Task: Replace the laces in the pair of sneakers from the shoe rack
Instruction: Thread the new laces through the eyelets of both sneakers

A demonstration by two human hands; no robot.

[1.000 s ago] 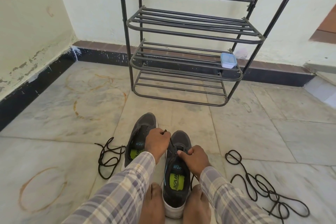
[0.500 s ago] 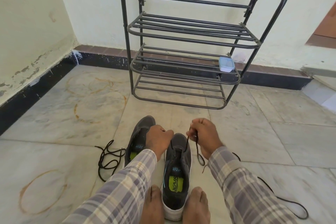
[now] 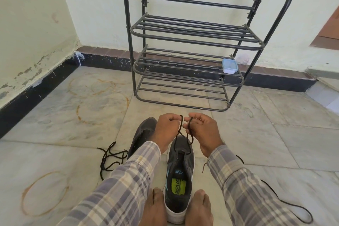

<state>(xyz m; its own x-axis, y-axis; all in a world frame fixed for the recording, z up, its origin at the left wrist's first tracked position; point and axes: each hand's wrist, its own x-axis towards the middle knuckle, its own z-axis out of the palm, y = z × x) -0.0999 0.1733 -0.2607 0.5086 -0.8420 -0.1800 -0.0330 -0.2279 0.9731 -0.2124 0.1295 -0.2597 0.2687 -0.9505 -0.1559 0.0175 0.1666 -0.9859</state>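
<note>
1. The left hand (image 3: 167, 128) is pinching one strand of a black lace (image 3: 177, 136) with curled fingers, above the toe of the near sneaker (image 3: 180, 176).
2. The right hand (image 3: 201, 132) is pinching the other strand, fingers likewise curled. The two hands are sitting just beside each other.
3. Both strands are running down into the front eyelets of the near sneaker. It is standing upright on the floor (image 3: 55, 134), with two bare feet (image 3: 156, 207) pressing against its heel sides.
4. The second sneaker (image 3: 144, 132) is resting just to the left and farther off, partly hidden behind the left sleeve.
5. A loose lace (image 3: 110, 159) is lying left of the second sneaker. Another lace (image 3: 286, 205) is trailing at near right, partly hidden behind the right sleeve.
6. The shoe rack (image 3: 192, 42) is standing against the far wall, carrying a small lidded container (image 3: 229, 66) at the right end of its middle shelf.
</note>
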